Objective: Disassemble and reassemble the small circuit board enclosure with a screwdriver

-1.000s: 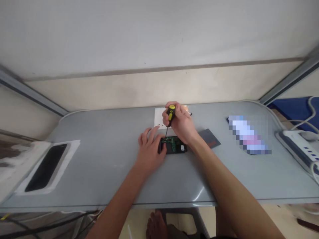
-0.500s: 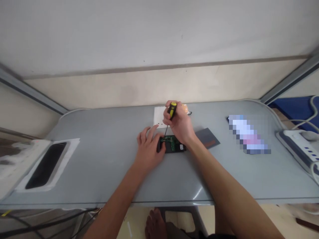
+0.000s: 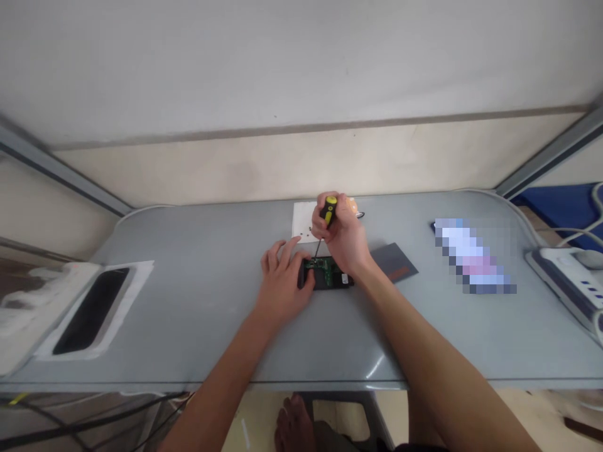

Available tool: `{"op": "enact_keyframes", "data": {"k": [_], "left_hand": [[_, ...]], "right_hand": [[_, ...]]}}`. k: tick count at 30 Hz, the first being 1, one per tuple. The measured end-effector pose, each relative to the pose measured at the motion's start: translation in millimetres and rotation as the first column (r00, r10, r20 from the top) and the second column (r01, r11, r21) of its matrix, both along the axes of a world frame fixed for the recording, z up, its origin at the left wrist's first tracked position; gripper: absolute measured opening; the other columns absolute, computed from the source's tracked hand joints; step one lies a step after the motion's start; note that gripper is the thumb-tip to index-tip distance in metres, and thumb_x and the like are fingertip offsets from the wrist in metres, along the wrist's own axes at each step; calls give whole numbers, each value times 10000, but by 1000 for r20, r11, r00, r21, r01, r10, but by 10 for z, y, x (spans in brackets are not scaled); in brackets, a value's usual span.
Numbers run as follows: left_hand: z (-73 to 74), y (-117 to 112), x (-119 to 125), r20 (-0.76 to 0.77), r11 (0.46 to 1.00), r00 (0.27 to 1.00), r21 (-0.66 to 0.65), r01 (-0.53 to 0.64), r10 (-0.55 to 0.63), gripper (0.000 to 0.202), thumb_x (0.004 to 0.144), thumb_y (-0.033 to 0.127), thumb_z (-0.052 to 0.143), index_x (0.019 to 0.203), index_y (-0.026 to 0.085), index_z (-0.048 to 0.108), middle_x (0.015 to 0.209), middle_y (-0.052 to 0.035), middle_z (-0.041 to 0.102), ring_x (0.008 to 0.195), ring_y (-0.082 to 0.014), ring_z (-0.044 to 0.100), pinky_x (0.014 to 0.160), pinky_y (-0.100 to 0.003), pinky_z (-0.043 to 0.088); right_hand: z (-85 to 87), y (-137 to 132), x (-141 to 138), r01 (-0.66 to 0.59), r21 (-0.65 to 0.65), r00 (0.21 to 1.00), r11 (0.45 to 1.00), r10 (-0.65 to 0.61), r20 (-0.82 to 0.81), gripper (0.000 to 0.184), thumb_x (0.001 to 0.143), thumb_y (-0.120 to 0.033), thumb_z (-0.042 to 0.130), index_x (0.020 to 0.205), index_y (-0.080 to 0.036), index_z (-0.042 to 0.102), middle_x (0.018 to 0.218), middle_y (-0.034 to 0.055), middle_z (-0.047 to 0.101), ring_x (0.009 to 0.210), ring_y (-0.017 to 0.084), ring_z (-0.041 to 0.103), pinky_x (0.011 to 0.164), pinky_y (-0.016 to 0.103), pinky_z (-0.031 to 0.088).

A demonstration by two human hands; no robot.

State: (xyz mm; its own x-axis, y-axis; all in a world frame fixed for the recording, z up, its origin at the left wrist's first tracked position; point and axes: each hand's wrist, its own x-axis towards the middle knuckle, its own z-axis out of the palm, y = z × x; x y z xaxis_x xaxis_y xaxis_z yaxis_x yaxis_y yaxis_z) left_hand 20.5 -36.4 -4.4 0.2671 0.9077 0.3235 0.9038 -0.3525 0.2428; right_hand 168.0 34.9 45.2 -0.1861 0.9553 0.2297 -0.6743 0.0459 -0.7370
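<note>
A small black device with an exposed green circuit board [image 3: 327, 274] lies in the middle of the grey table [image 3: 198, 314]. My left hand [image 3: 281, 279] presses on its left end, fingers spread over the table and thumb against the case. My right hand [image 3: 346, 238] grips a screwdriver with a black and yellow handle [image 3: 327, 212], held nearly upright with its thin shaft tip down on the board's left part.
A white card [image 3: 301, 221] lies just behind the device, and a dark grey card with orange print [image 3: 396, 263] lies to its right. A white foam tray with a black slot [image 3: 89, 311] sits at the left. A blurred object [image 3: 473, 256] and a power strip [image 3: 570, 279] are at the right.
The screwdriver handle has shifted slightly to the right in my right hand; both hands otherwise stay on the device. The view has drifted a little.
</note>
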Motion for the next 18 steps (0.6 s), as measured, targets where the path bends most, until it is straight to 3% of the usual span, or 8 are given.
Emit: {"op": "enact_keyframes", "data": {"k": [10, 18], "left_hand": [[-5, 6, 0, -2, 1000, 1000, 0, 4, -4, 203, 950, 246, 580, 1149, 214, 608, 1556, -108, 488, 1413, -374, 365, 1163, -597, 329], [-20, 17, 1, 14, 1000, 1000, -1, -10, 10, 206, 946, 247, 586, 1146, 216, 623, 1523, -133, 493, 1416, -376, 365, 1172, -597, 325]], "right_hand": [[1, -9, 6, 30, -13, 999, 999, -29, 43, 380, 1003, -608, 485, 881, -252, 537, 705, -15, 372, 577, 136, 324, 519, 268, 360], [-13, 1, 7, 0, 4, 1000, 1000, -1, 29, 387, 1012, -604, 467, 886, -247, 545, 686, -19, 356, 573, 132, 313, 506, 257, 321]]}}
